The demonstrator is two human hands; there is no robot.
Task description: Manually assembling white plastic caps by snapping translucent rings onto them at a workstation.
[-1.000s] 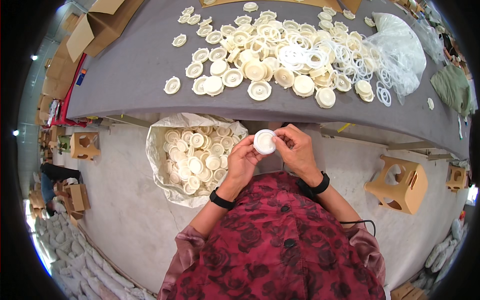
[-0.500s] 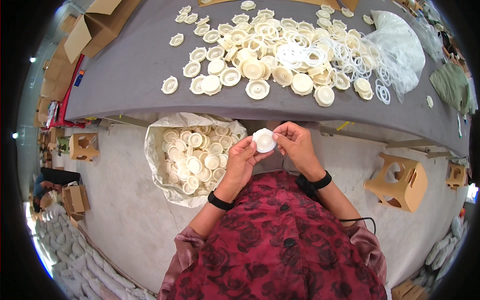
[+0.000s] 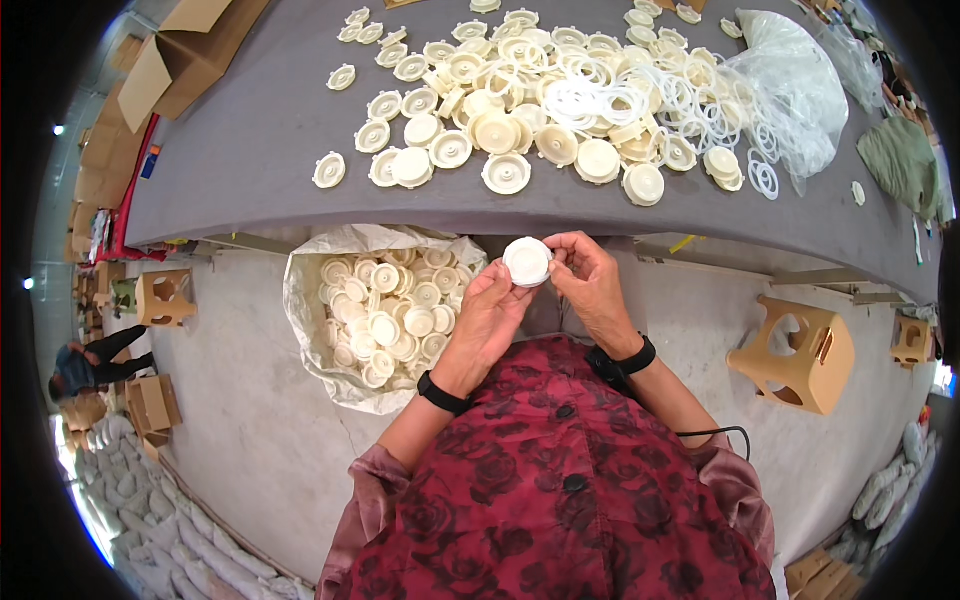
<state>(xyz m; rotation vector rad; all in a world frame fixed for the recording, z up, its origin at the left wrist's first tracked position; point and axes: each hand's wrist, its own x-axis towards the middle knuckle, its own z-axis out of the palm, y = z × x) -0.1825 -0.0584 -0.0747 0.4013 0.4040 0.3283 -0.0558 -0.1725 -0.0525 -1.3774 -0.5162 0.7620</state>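
- One cap [image 3: 527, 261] sits between both hands, just below the counter [image 3: 250, 150] edge.
- Left hand [image 3: 490, 315] and right hand [image 3: 590, 285] (two, wrists banded) each close fingertips on its rim, palms facing.
- One sack [image 3: 310, 300] of caps lies left; dozens more scatter the counter.

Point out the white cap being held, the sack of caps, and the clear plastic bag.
White cap [image 3: 527, 262], head view, its top face.
Sack [image 3: 310, 300], head view, left rim.
Clear plastic bag [image 3: 800, 85], head view, middle.
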